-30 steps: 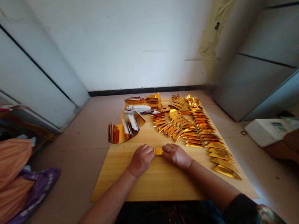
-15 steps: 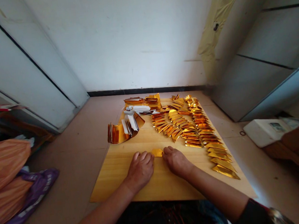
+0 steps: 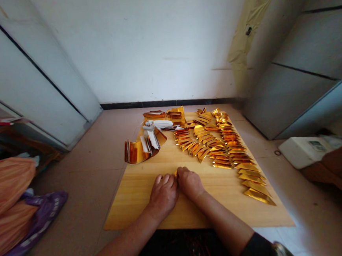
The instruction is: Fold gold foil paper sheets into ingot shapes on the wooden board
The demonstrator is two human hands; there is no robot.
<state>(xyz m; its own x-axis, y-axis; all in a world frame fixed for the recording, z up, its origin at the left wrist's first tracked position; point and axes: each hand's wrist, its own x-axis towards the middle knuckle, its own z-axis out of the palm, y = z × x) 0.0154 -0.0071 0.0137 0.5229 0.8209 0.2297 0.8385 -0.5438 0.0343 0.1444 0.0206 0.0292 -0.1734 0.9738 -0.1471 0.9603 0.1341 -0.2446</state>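
Both my hands rest side by side on the wooden board [image 3: 136, 209], pressed down over a small gold foil paper piece [image 3: 175, 173]. Only a sliver of that piece shows between them. My left hand [image 3: 163, 193] lies with fingers bent down flat on the board. My right hand [image 3: 189, 183] touches it, fingers curled over the foil. Beyond the hands, rows of folded gold foil pieces [image 3: 220, 147] run along the board's right side. A curled stack of unfolded gold sheets [image 3: 140, 148] stands at the left.
More gold stacks [image 3: 176, 115] lie at the board's far end near the white wall. Orange and purple bags [image 3: 14, 207] sit on the floor at left. A white box [image 3: 306, 151] lies on the floor at right. Cabinets flank both sides.
My hands have come together over the gold piece, the right hand sliding left. The foil, plainly visible between them before, is now almost covered.
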